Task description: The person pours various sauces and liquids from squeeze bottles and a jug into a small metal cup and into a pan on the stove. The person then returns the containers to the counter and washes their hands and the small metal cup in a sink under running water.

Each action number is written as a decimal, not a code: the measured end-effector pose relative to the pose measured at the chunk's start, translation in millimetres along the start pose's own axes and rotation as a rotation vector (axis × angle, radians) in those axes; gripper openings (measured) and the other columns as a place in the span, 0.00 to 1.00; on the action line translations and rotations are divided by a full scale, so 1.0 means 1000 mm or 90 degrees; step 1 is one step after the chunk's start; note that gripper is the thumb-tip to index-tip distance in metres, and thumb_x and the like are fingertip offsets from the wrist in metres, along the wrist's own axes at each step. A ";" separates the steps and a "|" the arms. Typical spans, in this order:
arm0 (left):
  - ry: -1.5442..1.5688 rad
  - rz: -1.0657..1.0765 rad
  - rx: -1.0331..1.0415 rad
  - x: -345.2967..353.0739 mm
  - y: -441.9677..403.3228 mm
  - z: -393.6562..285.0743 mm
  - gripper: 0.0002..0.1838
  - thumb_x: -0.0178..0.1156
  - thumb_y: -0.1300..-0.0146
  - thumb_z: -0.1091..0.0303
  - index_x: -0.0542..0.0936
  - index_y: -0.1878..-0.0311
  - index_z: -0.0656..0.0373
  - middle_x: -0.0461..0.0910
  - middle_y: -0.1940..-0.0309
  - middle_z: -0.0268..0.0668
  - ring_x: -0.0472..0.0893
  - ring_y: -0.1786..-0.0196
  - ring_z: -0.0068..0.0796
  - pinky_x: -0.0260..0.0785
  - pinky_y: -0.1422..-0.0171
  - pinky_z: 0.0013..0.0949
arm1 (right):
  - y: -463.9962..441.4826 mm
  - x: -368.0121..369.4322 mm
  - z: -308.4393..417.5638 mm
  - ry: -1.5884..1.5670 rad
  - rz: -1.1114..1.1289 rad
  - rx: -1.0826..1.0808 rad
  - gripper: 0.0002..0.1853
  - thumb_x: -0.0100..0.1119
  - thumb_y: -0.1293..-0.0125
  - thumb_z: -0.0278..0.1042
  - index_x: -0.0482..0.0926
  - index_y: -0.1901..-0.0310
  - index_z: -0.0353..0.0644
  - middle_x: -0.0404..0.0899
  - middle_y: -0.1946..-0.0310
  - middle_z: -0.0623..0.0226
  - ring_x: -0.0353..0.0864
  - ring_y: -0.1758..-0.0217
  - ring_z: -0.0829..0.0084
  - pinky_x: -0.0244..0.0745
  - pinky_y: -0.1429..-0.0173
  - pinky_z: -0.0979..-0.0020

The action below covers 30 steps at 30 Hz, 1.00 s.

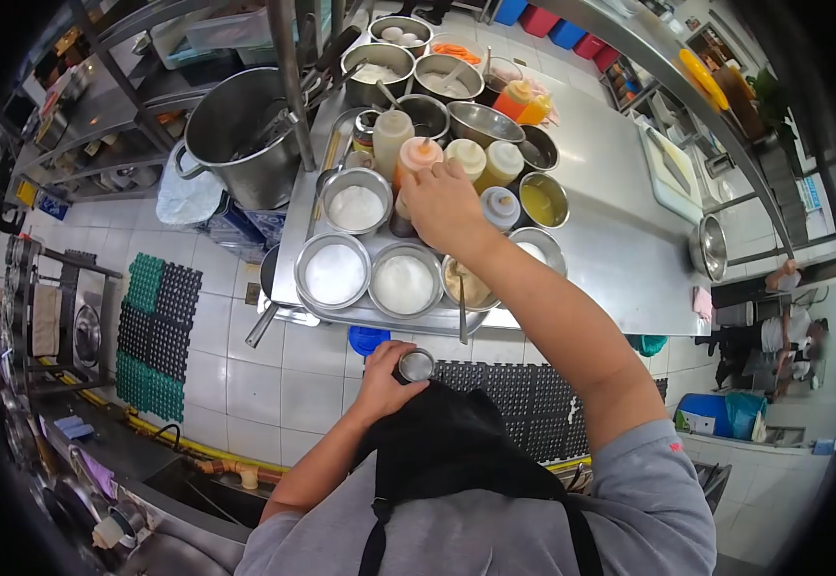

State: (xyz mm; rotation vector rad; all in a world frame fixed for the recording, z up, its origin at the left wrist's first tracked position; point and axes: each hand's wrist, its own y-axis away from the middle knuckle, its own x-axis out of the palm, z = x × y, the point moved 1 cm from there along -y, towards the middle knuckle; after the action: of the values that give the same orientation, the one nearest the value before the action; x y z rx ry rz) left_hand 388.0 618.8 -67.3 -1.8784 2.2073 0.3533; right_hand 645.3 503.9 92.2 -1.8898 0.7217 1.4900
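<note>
My left hand is wrapped round a small round metal-looking cup in front of my apron. Over the steel table my right hand reaches among the squeeze bottles, its fingers closed at a dark bottle, mostly hidden beneath the hand. Just behind it stands an orange-filled squeeze bottle. A pale bottle and a yellowish one are close by. Nearer to me are metal bowls of white powder and a bowl of tan powder with a spoon.
A large steel pot stands left of the table. A white cutting board with a knife lies at the right, near a steel bowl. Another person is at the far right. Black mats cover part of the floor.
</note>
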 end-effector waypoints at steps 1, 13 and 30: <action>-0.002 -0.005 -0.001 -0.001 0.001 -0.001 0.35 0.82 0.54 0.63 0.82 0.40 0.58 0.80 0.42 0.43 0.77 0.36 0.47 0.64 0.28 0.45 | -0.003 0.001 0.001 -0.012 0.006 0.010 0.17 0.68 0.41 0.36 0.78 0.52 0.40 0.86 0.54 0.53 0.84 0.44 0.54 0.69 0.32 0.53; -0.024 0.093 0.076 0.026 -0.024 -0.027 0.35 0.83 0.58 0.66 0.82 0.42 0.59 0.81 0.46 0.43 0.80 0.40 0.47 0.70 0.33 0.44 | 0.062 -0.098 -0.030 -0.262 -0.197 0.077 0.20 0.75 0.48 0.38 0.79 0.56 0.41 0.84 0.60 0.57 0.85 0.50 0.52 0.72 0.41 0.55; -0.039 0.607 0.327 0.321 -0.053 -0.171 0.33 0.83 0.56 0.69 0.82 0.43 0.62 0.79 0.46 0.41 0.81 0.42 0.41 0.73 0.36 0.39 | 0.717 -0.083 -0.036 -0.762 -0.951 0.857 0.20 0.76 0.41 0.22 0.78 0.48 0.39 0.86 0.60 0.68 0.86 0.57 0.73 0.82 0.46 0.67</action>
State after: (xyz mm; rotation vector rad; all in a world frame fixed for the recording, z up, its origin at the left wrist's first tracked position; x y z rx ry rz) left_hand 387.4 255.9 -10.1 -0.4886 2.6571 -0.0324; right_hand 120.1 7.5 82.5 -0.0206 -0.3264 0.4668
